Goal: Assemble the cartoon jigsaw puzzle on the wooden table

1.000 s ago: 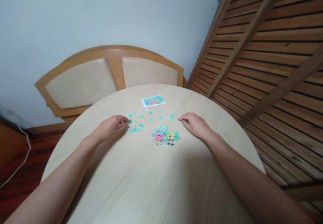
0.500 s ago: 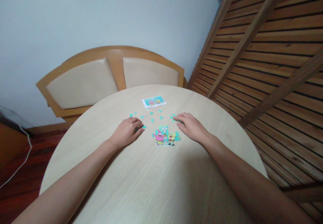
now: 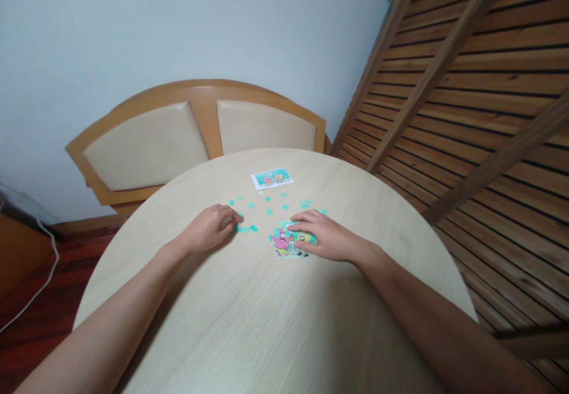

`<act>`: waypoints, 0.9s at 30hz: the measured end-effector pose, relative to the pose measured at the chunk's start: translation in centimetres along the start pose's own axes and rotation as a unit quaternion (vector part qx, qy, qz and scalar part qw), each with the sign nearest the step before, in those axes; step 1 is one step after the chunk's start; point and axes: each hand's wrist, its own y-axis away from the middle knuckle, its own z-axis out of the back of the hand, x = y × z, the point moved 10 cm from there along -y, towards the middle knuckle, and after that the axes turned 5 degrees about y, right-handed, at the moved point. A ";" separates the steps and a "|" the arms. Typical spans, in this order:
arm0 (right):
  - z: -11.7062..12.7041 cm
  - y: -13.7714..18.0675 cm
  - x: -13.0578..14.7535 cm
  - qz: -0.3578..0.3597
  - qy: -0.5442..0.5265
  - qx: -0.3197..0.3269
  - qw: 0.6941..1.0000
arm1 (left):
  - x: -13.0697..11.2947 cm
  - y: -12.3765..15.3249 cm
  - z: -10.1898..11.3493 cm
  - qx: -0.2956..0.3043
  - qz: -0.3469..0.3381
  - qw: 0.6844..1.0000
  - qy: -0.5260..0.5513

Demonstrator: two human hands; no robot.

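A partly joined cartoon jigsaw [image 3: 284, 243] lies in the middle of the round wooden table [image 3: 275, 317]. My right hand [image 3: 322, 237] rests flat on its right part, fingers stretched out over the pieces. Loose turquoise pieces [image 3: 267, 207] are scattered just beyond it. My left hand [image 3: 208, 228] lies curled at the left edge of that scatter, fingertips on the pieces near a small turquoise cluster [image 3: 248, 228]; what it pinches is hidden. A small printed reference picture [image 3: 272, 178] lies farther back.
A wooden chair back with two beige cushioned panels [image 3: 195, 136] stands behind the table against a pale wall. A slatted wooden panel [image 3: 466, 98] leans at the right. A white cable [image 3: 42, 269] runs over the red floor at the left.
My right hand slid left and down from the loose pieces onto the joined puzzle. My left hand pulled back slightly left, uncovering a few turquoise pieces.
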 end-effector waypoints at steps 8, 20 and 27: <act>-0.3 0.0 -0.3 -0.008 -0.004 0.004 1.000 | 4.2 1.3 1.5 0.034 0.120 0.992 -0.036; -0.1 0.0 -0.1 -0.015 -0.014 0.009 1.000 | 5.0 2.2 0.7 0.096 0.159 0.981 0.049; -0.3 0.0 -0.2 -0.016 -0.011 0.010 1.000 | 3.5 1.5 0.4 0.090 0.115 0.987 0.070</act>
